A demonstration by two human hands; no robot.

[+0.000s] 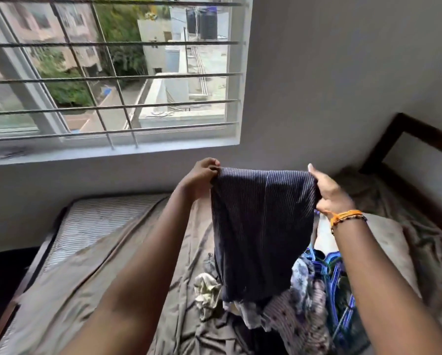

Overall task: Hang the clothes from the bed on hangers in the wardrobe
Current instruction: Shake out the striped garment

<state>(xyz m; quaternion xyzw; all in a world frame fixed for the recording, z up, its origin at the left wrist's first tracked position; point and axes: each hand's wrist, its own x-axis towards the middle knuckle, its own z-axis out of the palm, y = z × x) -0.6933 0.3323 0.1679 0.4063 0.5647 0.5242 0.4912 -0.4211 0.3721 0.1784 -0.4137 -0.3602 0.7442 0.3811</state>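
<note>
— Start at the fingers (pixel 211 167). What are they doing?

— Those of the left hand (pixel 198 179) are curled over one top corner of a dark pinstriped garment (pixel 261 234), pinching the edge. The right hand (pixel 329 193) grips the opposite corner, thumb up, fingers folded round the cloth.

— So the garment is off the bed?

— Mostly. It hangs stretched between the two raised hands, top edge nearly level, and its lower end drops to the pile of clothes (pixel 289 311) below. Whether the hem touches the pile or only overlaps it in view, I cannot tell.

— What sits around it?

— An orange thread bracelet (pixel 346 217) on the right wrist. Under the right forearm, blue hangers (pixel 343 313) lie bunched among the clothes, partly hidden. A crumpled pale cloth (pixel 208 290) lies just left of the pile.

— And the bed itself?

— The bed (pixel 117 272) carries a rumpled grey-brown sheet, with striped mattress bare at the far left corner. A pillow (pixel 386 242) lies to the right, near the dark wooden headboard (pixel 414 134).

— Beyond that?

— A barred window (pixel 107 73) in the grey wall, buildings and trees outside.
</note>
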